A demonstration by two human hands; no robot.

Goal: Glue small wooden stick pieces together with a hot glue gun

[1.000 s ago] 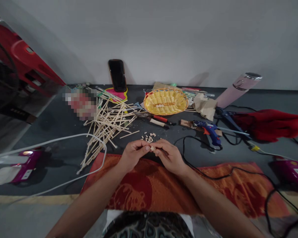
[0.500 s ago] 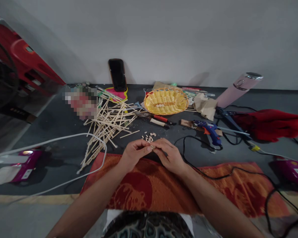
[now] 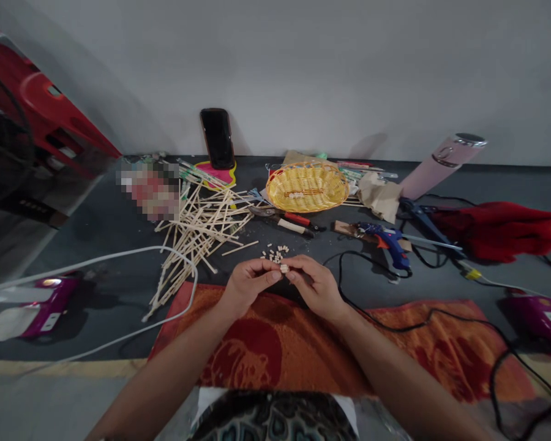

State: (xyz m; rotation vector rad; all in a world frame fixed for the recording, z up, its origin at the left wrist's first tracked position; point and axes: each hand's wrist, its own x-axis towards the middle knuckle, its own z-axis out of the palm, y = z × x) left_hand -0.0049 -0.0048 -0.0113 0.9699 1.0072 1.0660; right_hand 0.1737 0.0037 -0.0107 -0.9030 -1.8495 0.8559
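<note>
Pale cluster of cut pieces (image 3: 284,268): sits at near centre, pinched between the curled, almost closed fingertips of left hand (image 3: 249,285) and right hand (image 3: 316,285). Has loose bits (image 3: 276,253) just beyond, a heap of sticks (image 3: 202,225) to the left, pliers (image 3: 292,228) and yellow basket (image 3: 307,187) farther off, glue gun (image 3: 395,246) to the right. Lies clear of black cable (image 3: 401,331), which crosses orange towel (image 3: 324,361). Looks small, blocky, light-wood coloured; too tiny for counting pieces.

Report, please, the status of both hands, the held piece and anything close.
Left hand, right hand: both pinching small pale piece. Loose short pieces just beyond. Black cable passing beside right hand.
</note>
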